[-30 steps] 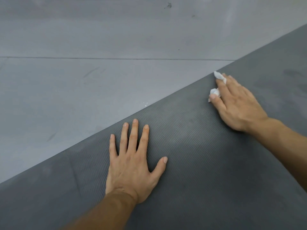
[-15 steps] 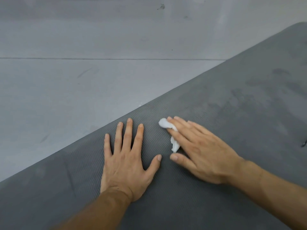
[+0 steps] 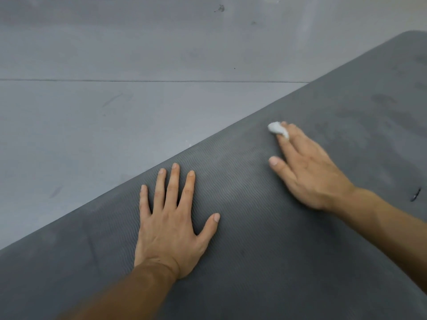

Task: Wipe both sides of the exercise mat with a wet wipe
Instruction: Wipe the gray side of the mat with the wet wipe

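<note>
Mat [image 3: 277, 250]: dark grey, ribbed, lying flat on the floor [image 3: 92, 123]. It runs diagonally from lower left to upper right, one face up.

Wipe [image 3: 276, 128]: small white wad on the mat, a little in from its far long edge, right of centre.

Right hand [image 3: 307, 172]: fingers long and nearly straight, close together, pressing the wad down under their tips. The thumb sticks out sideways and is off the wipe. The hand is motion-blurred.

Left hand [image 3: 171, 225]: palm flat on the mat, fingers straight and spread wide, holding nothing. It reads as bracing.

Progress (judgement): the first face is under way. Darker, damp-looking patches show toward the far right end, while the ribbing around the left hand looks dry and paler, so this face is only partly covered. The mat is not turned, so the whole underside is left. The near end is out of frame and cannot be assessed.

Change: half a second ago the wad and right hand sat just beside the left thumb. Now they are well apart from it, away and to the right. A second ago they were farther out still, at the mat's edge, so this is a back-and-forth stroke. The left hand has stayed where it was.
</note>
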A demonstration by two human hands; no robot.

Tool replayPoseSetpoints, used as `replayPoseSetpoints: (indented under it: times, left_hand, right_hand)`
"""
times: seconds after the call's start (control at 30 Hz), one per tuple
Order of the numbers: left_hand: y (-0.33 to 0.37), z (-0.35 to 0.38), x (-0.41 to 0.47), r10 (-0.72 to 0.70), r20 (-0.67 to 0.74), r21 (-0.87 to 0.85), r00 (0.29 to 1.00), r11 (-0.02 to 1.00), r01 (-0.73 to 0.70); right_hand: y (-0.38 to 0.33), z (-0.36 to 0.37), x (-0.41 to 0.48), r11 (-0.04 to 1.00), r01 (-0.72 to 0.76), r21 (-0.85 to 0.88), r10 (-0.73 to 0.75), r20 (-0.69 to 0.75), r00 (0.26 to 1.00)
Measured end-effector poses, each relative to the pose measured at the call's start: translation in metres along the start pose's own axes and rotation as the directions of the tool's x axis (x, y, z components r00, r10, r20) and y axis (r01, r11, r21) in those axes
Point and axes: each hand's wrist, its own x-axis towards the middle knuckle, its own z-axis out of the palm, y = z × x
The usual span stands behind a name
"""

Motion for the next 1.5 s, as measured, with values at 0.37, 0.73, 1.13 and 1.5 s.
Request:
replayPoseSetpoints:
  times: [0.37,0.73,1.13,1.5]
  left_hand:
    - [0.000,0.000,0.001,0.001,-0.013,0.001,1.000,1.000,-0.001]
    - [-0.001,0.000,0.000,0.009,-0.025,-0.012,1.000,1.000,-0.009]
    - [-0.001,0.001,0.000,0.007,-0.028,-0.008,1.000,1.000,-0.008]
    - [-0.002,0.002,0.000,0.016,-0.035,-0.016,0.999,1.000,-0.016]
  right_hand:
    - [-0.039,0.011,-0.041,0.964,0.246,-0.102,-0.241,0.056,0.969]
    - [0.065,-0.011,0.007,0.992,-0.122,0.013,0.123,-0.120,0.985]
    - [-0.032,0.011,-0.084,0.940,0.332,-0.079,-0.320,0.133,0.938]
    - [0.118,-0.031,-0.027,0.952,-0.305,0.028,0.305,-0.179,0.935]
